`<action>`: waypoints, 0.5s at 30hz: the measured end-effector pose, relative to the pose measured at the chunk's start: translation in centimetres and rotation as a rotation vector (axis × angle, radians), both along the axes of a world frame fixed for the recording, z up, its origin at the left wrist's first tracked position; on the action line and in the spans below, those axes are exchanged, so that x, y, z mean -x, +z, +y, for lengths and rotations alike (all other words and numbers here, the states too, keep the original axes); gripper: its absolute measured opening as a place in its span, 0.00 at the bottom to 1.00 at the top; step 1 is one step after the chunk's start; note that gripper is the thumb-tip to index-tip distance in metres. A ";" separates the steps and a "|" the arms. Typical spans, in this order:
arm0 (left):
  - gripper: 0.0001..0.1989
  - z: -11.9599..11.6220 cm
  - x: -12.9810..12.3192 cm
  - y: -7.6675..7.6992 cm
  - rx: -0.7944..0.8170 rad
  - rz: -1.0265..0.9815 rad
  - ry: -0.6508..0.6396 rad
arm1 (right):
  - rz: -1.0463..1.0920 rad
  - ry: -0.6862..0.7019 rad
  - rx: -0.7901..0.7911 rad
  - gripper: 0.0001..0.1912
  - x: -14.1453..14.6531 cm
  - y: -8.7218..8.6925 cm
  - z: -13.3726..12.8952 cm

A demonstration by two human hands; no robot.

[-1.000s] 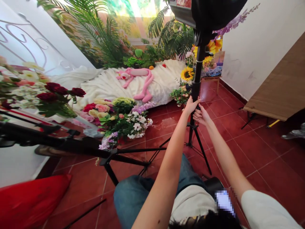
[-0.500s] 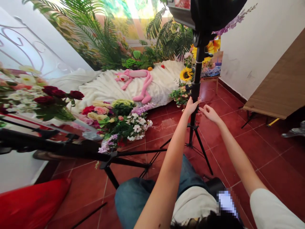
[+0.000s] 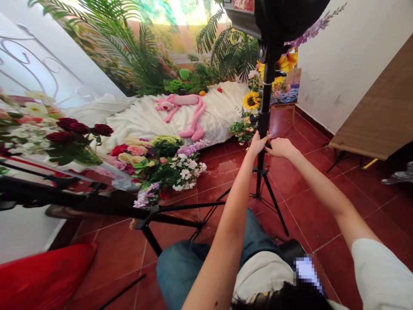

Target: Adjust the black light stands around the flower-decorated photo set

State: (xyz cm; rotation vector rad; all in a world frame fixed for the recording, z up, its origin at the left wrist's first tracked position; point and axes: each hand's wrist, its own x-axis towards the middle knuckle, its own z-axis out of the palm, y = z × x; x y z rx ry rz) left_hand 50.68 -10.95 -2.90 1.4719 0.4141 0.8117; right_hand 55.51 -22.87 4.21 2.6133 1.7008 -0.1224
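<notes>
Left grip (image 3: 258, 144): your left hand is closed around the pole of the black stand (image 3: 263, 122).
Right grip (image 3: 280, 147): your bent fingers meet the pole's right side, beside your left thumb; you cannot tell how far they close or on what.
Black stand: upright on the red tiled floor (image 3: 316, 189) beyond your knees, its bulky head (image 3: 290, 21) cut by the top of your view.
Right-hand room: tiles stretch from the stand's right leg to the lower edge of the brown board (image 3: 371, 103).
Left-hand room: tighter; a second tripod (image 3: 112, 201) slants before the flowers (image 3: 161, 165).
White drape (image 3: 222, 107): beyond the flowers; the pink toy (image 3: 190, 100) lies with its feet near your edge.
</notes>
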 end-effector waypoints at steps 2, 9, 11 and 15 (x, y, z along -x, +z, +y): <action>0.12 0.0 0.0 -0.1 -0.003 -0.004 -0.002 | 0.145 0.020 -0.092 0.27 -0.8 -1.1 0.0; 0.10 -0.2 0.4 0.2 -0.020 0.013 0.014 | 1.053 -0.106 -0.631 0.30 -0.7 -7.2 0.8; 0.11 -0.2 0.4 0.2 -0.023 0.020 0.021 | 1.124 -0.156 -0.768 0.29 -0.1 -8.4 1.0; 0.10 -0.2 0.2 0.0 -0.043 0.024 0.044 | 1.148 -0.182 -0.860 0.28 0.1 -9.3 1.4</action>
